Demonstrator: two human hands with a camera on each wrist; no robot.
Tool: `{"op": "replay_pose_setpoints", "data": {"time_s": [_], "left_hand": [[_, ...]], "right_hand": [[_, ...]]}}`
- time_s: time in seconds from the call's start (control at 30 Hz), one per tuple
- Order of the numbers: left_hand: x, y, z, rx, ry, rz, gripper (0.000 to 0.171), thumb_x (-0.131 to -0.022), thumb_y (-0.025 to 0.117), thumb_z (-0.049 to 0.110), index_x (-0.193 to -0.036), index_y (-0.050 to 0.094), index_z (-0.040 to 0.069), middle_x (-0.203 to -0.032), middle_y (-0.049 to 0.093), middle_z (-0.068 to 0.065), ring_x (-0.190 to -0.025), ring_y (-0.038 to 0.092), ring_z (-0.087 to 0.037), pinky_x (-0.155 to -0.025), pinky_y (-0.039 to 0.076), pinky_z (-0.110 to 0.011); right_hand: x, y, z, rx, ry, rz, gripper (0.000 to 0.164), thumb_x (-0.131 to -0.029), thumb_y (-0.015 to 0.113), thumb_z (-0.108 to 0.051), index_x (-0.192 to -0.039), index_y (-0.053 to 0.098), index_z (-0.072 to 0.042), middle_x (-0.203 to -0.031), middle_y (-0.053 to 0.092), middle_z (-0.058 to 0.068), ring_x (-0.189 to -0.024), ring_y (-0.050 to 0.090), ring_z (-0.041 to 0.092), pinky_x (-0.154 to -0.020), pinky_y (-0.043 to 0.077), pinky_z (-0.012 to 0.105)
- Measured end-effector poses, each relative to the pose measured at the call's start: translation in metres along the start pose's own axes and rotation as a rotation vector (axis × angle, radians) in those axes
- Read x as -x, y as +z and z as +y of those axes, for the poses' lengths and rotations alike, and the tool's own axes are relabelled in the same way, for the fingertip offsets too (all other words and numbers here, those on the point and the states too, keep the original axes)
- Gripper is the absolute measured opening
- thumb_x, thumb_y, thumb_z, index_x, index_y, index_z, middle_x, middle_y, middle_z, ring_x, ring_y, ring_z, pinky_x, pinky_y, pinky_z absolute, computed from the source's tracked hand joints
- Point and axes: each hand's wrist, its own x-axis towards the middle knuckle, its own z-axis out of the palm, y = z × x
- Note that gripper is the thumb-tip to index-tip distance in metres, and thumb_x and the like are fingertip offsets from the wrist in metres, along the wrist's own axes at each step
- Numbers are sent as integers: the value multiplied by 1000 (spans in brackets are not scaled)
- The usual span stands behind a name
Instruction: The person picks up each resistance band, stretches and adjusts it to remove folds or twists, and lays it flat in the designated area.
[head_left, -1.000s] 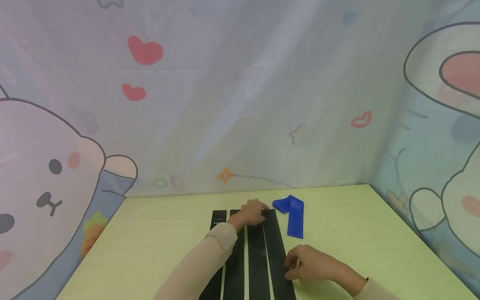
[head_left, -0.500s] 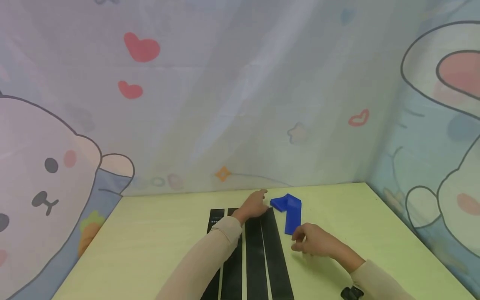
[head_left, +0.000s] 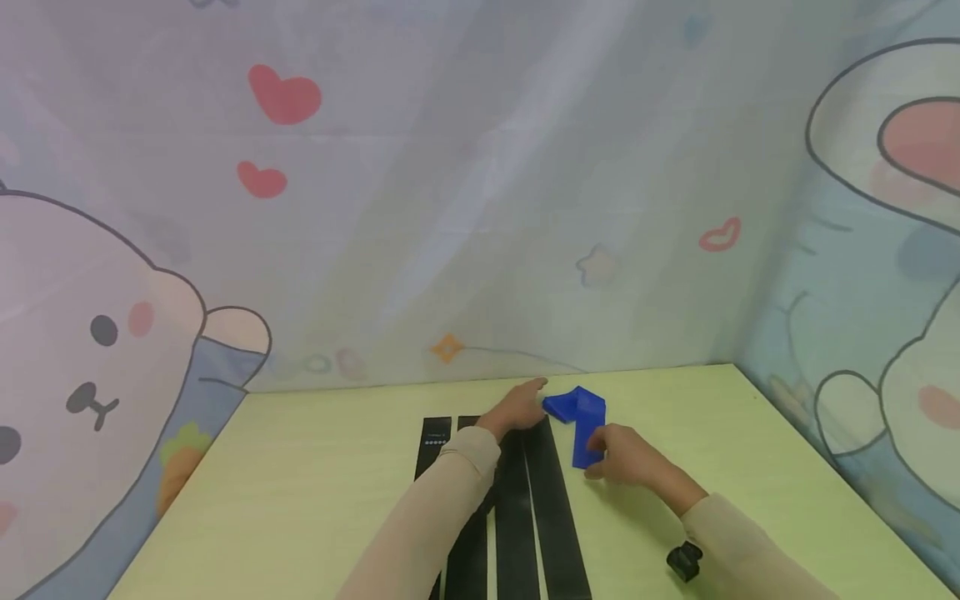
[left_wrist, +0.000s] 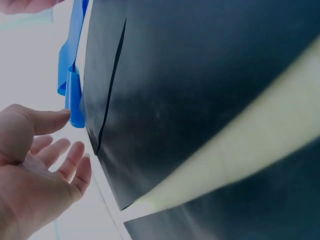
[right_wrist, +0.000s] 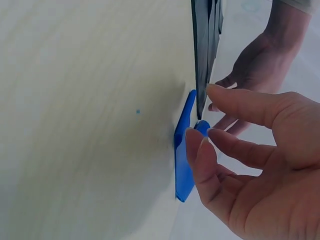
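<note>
A folded blue strip (head_left: 590,429) of flat, bendable material lies at the far right of the black strips, bent at its upper corner. My left hand (head_left: 517,407) reaches over the far ends of the black strips (head_left: 513,517), its fingers spread beside the blue strip's left end. In the left wrist view the thumb comes right up to the blue strip (left_wrist: 75,97). My right hand (head_left: 628,457) hovers at the blue strip's near end, fingers loosely bent and overlapping it in the head view. In the right wrist view, a gap shows between thumb and fingers (right_wrist: 197,155).
Several long black strips lie side by side on the pale yellow table (head_left: 300,500), narrow gaps between them. White print marks the leftmost strip (head_left: 435,433). A fabric wall (head_left: 480,208) with cartoon figures stands behind. A small black device (head_left: 684,562) sits at my right wrist.
My right hand has moved away from the black strips, forward to the blue strip. My left hand has lifted its fingers off the strips' far ends and shifted slightly right.
</note>
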Motion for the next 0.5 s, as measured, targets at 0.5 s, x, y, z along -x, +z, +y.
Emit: {"op": "replay_pose_setpoints", "data": {"time_s": [0.5], "left_hand": [[1,2,3,5,-30,-26,53,-92,61,-1,-143,49,-1,-123,67,-16,-116,62,-28,-97,50,-37]], "right_hand": [[-13,5,15,5,-121,-7,27,-71,88,-8,-87,69,5,-81,69,9,-74,65,22,-70,58,42]]}}
